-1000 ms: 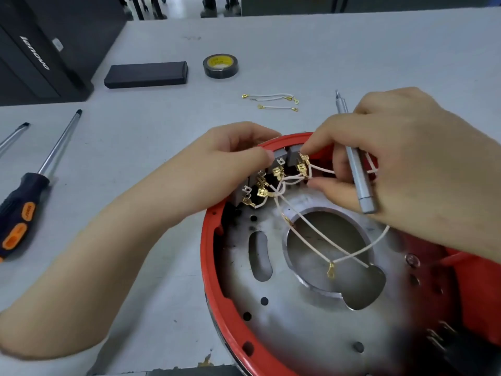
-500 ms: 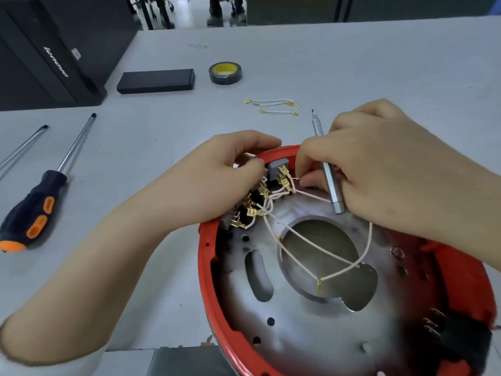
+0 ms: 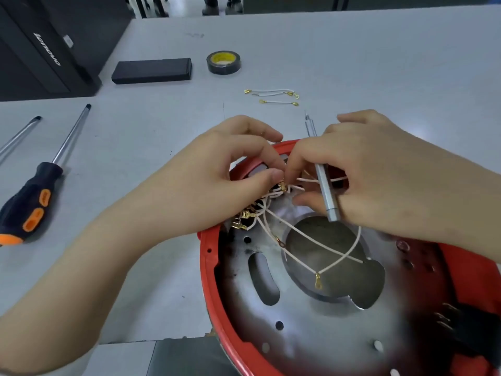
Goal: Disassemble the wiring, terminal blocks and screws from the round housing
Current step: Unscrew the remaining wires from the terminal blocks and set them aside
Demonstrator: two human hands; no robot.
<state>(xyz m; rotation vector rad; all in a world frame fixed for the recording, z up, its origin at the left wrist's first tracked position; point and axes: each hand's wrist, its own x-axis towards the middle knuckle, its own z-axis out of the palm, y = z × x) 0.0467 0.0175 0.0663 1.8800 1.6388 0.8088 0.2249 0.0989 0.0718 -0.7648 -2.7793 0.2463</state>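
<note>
The left hand [image 3: 217,183] pinched a terminal block [image 3: 260,169] at the far left rim of the round housing [image 3: 214,267]. The right hand [image 3: 379,172] pinched a brass connector [image 3: 283,187] beside it and held a small silver screwdriver [image 3: 324,183]. White wires [image 3: 311,240] crossed the housing. Removed wires [image 3: 273,95] lay on the surface [image 3: 379,63] beyond.

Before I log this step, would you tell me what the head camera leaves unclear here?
- Head view: the terminal blocks lie mostly behind the left hand and right hand, so what the fingertips pinch is unclear.
- The red housing is cut off by the bottom and right edges.
- The black part at lower right is blurred.
- No screws can be made out.
</note>
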